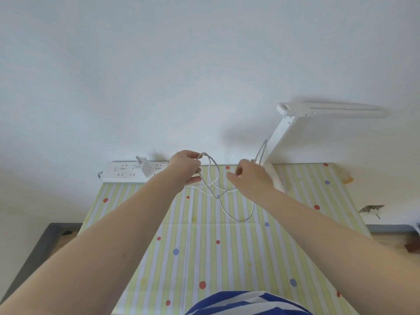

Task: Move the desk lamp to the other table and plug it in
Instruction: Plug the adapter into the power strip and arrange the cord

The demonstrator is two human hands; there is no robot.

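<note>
I'm seeing the left hand (185,168) pinching a loop of the white cord (212,178) above the table (204,258), near the power strip (127,172). The right hand (251,176) is reaching in palm-down, fingers loosely spread, beside the desk lamp (284,133) standing at the table's far edge.

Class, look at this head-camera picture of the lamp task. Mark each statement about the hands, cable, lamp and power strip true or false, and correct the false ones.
1. The left hand holds a loop of the white cable. True.
2. The desk lamp lies flat on the table. False: it stands upright at the far right.
3. A white adapter sits in the power strip. True.
4. The tablecloth is plain blue. False: striped with coloured dots.
</note>
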